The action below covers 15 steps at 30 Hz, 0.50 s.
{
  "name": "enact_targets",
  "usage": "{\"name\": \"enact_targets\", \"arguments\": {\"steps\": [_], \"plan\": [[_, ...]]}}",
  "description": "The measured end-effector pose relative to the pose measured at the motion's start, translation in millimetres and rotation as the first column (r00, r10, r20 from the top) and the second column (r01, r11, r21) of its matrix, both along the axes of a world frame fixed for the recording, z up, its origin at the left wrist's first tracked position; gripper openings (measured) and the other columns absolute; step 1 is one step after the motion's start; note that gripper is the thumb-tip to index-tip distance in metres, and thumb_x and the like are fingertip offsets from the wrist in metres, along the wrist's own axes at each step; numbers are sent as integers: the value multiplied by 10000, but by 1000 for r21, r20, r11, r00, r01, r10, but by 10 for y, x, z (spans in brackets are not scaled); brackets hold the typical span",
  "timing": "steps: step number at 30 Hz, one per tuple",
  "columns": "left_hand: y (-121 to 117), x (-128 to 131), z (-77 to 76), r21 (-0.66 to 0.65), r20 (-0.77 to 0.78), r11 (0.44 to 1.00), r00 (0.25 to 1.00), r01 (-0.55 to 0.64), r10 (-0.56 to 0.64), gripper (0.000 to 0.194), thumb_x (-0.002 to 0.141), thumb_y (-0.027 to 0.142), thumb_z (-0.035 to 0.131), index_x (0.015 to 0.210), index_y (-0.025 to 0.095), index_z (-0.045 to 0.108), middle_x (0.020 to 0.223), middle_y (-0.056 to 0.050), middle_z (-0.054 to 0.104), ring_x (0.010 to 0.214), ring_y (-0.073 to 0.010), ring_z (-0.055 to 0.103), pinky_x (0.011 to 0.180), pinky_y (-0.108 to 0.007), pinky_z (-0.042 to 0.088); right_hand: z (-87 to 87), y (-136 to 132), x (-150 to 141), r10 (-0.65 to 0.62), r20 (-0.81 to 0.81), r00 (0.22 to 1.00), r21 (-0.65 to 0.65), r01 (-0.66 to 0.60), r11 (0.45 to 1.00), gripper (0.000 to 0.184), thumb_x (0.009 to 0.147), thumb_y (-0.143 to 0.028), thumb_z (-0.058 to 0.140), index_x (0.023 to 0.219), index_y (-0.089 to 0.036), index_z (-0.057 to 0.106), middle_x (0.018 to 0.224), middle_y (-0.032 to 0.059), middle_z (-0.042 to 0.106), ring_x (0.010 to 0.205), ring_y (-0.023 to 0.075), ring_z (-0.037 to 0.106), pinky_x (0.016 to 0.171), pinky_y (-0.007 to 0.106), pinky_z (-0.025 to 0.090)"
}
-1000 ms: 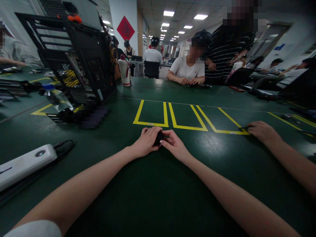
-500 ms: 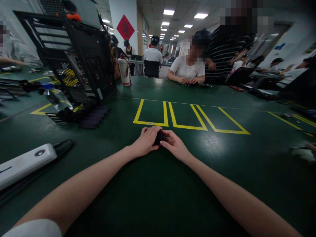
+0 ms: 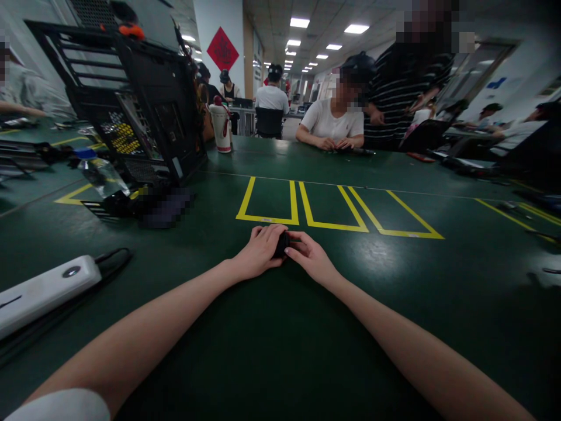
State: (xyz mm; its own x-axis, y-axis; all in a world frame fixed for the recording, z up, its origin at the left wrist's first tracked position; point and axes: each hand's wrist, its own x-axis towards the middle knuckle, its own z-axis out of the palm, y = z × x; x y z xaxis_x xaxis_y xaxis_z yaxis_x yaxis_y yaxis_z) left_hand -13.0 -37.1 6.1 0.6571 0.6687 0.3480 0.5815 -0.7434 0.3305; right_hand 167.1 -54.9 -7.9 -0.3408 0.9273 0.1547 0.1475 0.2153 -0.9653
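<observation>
Between my two hands is a small black object (image 3: pixel 281 245), mostly covered by fingers, so I cannot make out its kind. My left hand (image 3: pixel 258 251) wraps over its left side, fingers curled across the top and thumb underneath. From the right, my right hand (image 3: pixel 309 255) touches it with thumb and fingertips. Both hands rest low over the green table (image 3: pixel 272 339), just in front of yellow tape outlines (image 3: pixel 268 221).
At the left stand a black computer case (image 3: pixel 153 111), a clear bottle with a blue cap (image 3: pixel 103 175) and a white device with a cable (image 3: pixel 48 292). A paper cup (image 3: pixel 221 128) is farther back. A person in a white shirt (image 3: pixel 335 120) sits across the table.
Another person's hand at the right, by the tape's corner, has drawn away to the right and out of view. My hands and the black object have hardly moved.
</observation>
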Motion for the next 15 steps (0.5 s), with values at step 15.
{"name": "enact_targets", "arguments": {"steps": [15], "plan": [[6,3,-16,5,5,1000,1000,-4,4,585,767,238,590,1242,182,253,1242,-118,448,1145,-267,435,971,-451,279,-43,32,3,-3,-25,1000,13,3,1000,358,783,-230,579,1124,-257,473,1172,41,516,1076,205,540,914,403,462]]}}
